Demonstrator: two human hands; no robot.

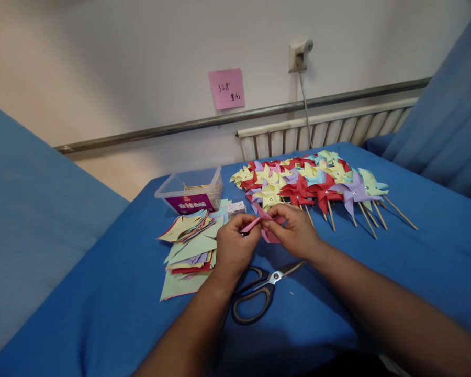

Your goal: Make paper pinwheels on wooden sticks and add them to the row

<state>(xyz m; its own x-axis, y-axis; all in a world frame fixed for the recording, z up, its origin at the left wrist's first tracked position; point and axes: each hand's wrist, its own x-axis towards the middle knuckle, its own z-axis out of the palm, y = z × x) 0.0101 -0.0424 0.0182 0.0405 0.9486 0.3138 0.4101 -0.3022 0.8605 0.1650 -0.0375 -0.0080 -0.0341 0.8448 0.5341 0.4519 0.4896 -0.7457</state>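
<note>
A pink paper pinwheel [270,235], with its flaps partly folded inward, is held up between both hands above the blue cloth. My left hand [237,241] is closed on its left side, fingers pinching a folded flap; a small dark item shows by those fingertips, too little of it to name. My right hand [292,228] pinches the paper near its middle from the other side. Just below the hands lies a pair of scissors [275,277] with dark handles, blades pointing right. Left of my left hand, cut coloured paper sheets [192,251] lie in a loose stack.
Finished pinwheels [298,188] on wooden sticks lie piled at the back right. A clear plastic box [188,191] with sticks inside stands at the back left, a small white box [236,208] near it. Behind are a radiator [290,139] and a wall rail [172,128].
</note>
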